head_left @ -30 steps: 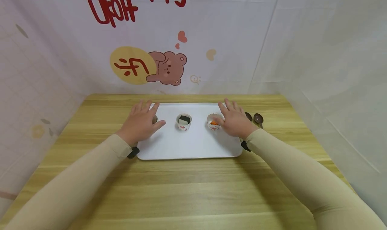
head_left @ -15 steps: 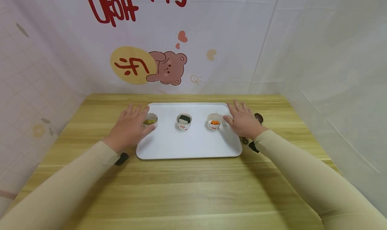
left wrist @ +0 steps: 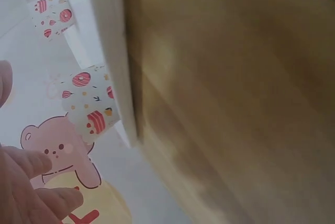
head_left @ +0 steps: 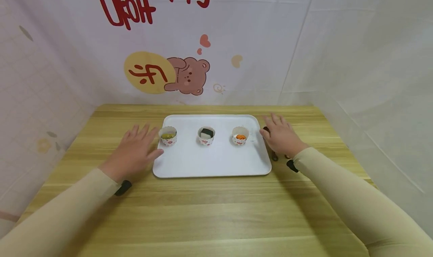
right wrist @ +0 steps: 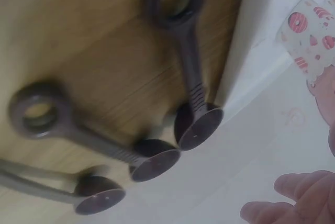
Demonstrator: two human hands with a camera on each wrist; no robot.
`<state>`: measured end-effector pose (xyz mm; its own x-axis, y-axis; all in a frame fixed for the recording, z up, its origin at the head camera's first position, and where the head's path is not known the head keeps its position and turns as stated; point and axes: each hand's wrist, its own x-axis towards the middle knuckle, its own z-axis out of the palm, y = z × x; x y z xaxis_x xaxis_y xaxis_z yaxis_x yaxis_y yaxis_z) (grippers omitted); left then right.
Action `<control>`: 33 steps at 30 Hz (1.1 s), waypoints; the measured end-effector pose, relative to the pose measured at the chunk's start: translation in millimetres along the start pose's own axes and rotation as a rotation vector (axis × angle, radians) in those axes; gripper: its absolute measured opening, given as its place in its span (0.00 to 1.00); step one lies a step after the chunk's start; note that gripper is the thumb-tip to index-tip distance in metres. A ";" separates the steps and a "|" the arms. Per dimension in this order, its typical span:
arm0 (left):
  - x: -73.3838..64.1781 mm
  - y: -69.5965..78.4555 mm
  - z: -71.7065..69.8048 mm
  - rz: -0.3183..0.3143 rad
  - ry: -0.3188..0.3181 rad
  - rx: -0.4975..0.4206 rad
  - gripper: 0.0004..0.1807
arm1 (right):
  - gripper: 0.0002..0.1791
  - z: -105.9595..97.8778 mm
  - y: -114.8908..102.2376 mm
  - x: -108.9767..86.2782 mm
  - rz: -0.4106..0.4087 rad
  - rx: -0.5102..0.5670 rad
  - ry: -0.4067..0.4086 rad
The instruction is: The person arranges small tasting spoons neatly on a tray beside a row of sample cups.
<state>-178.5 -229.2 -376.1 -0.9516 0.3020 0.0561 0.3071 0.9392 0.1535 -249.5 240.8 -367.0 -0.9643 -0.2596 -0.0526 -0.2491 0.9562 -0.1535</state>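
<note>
In the head view, my left hand (head_left: 135, 150) hovers off the white tray's (head_left: 209, 163) left edge, fingers spread, holding nothing. Beside its fingertips stands a printed paper baking cup (head_left: 170, 141) with olive-green bits inside. A middle cup (head_left: 207, 140) contains something black and white, and a right cup (head_left: 239, 142) has orange bits. My right hand (head_left: 281, 135) is spread just past the tray's right edge, also holding nothing, and largely covers the scoops there. The right wrist view reveals dark brown scoops with long handles: one scoop (right wrist: 191, 62) by the tray, a second scoop (right wrist: 104, 143) and a third scoop (right wrist: 99, 200).
A wooden table (head_left: 209, 212) carries the tray near its back edge. Behind it hangs a white cloth (head_left: 264, 43) printed with a bear (head_left: 191, 76) and red lettering. More pale cloth closes in both sides.
Both hands have drawn apart: the left moved left and nearer the person, the right moved right. The left cup came into full view, while the scoops became more covered. The cups and tray stayed put.
</note>
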 end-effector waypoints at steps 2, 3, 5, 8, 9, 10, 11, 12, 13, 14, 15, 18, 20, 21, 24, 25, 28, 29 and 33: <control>-5.3 -1.9 1.4 -0.001 -0.008 -0.006 0.44 | 0.39 -0.7 3.5 -1.6 0.002 0.002 0.002; -7.6 -3.0 2.3 -0.001 -0.009 -0.006 0.44 | 0.38 -1.1 5.4 -2.5 0.003 0.003 0.003; -11.8 -4.8 3.9 0.001 -0.018 -0.003 0.44 | 0.38 -1.0 9.2 -3.6 0.004 0.004 0.000; -16.8 -6.7 6.2 0.012 -0.032 0.010 0.45 | 0.37 0.0 14.1 -5.0 0.005 -0.004 -0.004; -17.9 -7.1 6.9 0.017 -0.034 0.013 0.45 | 0.37 0.5 15.6 -5.3 0.005 -0.006 -0.004; -19.1 -7.4 7.7 0.023 -0.037 0.013 0.45 | 0.37 1.0 17.3 -5.5 0.006 -0.007 -0.006; -20.2 -7.9 8.7 0.028 -0.040 0.012 0.45 | 0.37 1.5 18.8 -6.0 0.006 -0.009 -0.005; -21.1 -8.1 9.5 0.034 -0.048 0.012 0.45 | 0.37 1.8 19.9 -6.6 0.006 -0.008 -0.005; -21.7 -8.6 10.5 0.041 -0.056 0.014 0.45 | 0.37 2.1 21.5 -7.1 0.006 -0.009 -0.003; -22.4 -8.9 11.3 0.046 -0.069 0.019 0.45 | 0.37 2.2 22.8 -7.8 0.003 -0.006 0.002; -22.9 -8.9 12.2 0.049 -0.084 0.024 0.44 | 0.37 2.2 24.4 -8.3 0.002 -0.004 0.004; -24.3 -7.6 14.3 0.057 -0.133 0.032 0.44 | 0.37 2.5 28.6 -10.0 0.000 -0.006 -0.002; -25.1 -6.6 15.8 0.063 -0.152 0.033 0.44 | 0.36 2.9 31.3 -10.6 0.003 -0.008 -0.005; -25.3 -6.1 16.8 0.066 -0.158 0.028 0.44 | 0.36 3.1 32.5 -10.8 0.004 -0.006 -0.008; -26.0 -6.5 20.4 0.074 -0.173 0.023 0.45 | 0.36 3.8 35.9 -11.6 0.002 -0.016 -0.004; -26.1 -6.9 21.6 0.076 -0.179 0.025 0.45 | 0.35 4.1 37.2 -12.0 0.002 -0.017 -0.002; -26.5 -7.5 24.4 0.074 -0.200 0.034 0.46 | 0.35 5.1 41.0 -13.8 -0.001 -0.016 -0.007; -26.5 -7.4 24.9 0.075 -0.202 0.035 0.46 | 0.34 5.4 42.5 -14.4 -0.005 -0.014 -0.005; -27.0 -7.5 25.8 0.081 -0.201 0.034 0.46 | 0.33 6.4 47.8 -17.5 -0.012 -0.021 -0.004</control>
<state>-155.3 -240.1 -404.3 -0.9070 0.4002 -0.1314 0.3857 0.9144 0.1229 -243.9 290.1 -379.7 -0.9608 -0.2719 -0.0543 -0.2628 0.9555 -0.1338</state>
